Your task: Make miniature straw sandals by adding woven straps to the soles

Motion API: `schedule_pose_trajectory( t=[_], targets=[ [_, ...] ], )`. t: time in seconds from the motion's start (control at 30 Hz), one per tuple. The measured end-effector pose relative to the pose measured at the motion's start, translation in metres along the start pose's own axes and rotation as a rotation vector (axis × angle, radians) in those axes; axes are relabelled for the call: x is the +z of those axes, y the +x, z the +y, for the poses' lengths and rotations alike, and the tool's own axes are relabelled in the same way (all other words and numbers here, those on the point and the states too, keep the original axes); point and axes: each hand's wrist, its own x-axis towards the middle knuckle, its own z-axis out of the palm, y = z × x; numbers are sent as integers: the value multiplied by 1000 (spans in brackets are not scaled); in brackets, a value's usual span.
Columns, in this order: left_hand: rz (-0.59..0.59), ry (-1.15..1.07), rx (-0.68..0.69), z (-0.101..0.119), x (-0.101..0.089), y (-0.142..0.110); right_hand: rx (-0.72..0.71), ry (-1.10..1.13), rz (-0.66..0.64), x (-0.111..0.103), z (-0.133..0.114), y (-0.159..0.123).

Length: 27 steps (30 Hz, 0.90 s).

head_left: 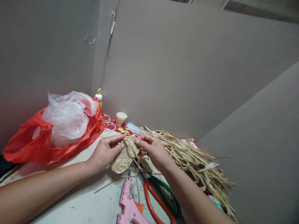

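Observation:
A small woven straw sole (125, 157), oblong with coiled braid rows, is held up over the table between both hands. My left hand (106, 152) pinches its left edge with thumb and fingers. On the opposite side, my right hand (151, 149) grips the upper right edge, thumb on top. Another pale straw piece (146, 164) lies just beneath my right hand, partly hidden. Below the hands are a pink glue gun (128, 199) and scissors (154, 199) with one orange and one green handle, the blades partly covered.
A bundle of dry straw (191, 158) spreads along the right side. At left sits a red plastic bag (30, 137) with a white plastic bag (67, 118) in it. A paper cup (121, 119), glue sticks (134, 128) and a yellow-topped bottle (99, 97) stand or lie near the wall.

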Motion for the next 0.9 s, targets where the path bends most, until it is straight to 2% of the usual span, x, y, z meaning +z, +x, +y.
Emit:
schedule_pose_trajectory(
  t=[0.17, 0.3, 0.43, 0.57, 0.7, 0.8, 0.9],
  targets=[
    [51, -171, -119, -1, 1, 1, -18, 42, -20, 1, 3, 2],
    [44, -180, -173, 4, 3, 1, -26, 81, -55, -1, 6, 0],
    [115, -156, -124, 13, -3, 7, -46, 50, -131, -7, 14, -8],
    [181, -140, -35, 22, -10, 14, -54, -161, -236, -12, 26, -15],
    [202, -156, 19, 26, -17, 18, -98, -329, -139, -17, 19, -16],
    [192, -208, 27, 25, -20, 20, -167, -357, -53, -23, -1, -17],
    [199, -265, 20, 26, -21, 21, -274, -503, -2, -27, -20, -22]
  ],
)
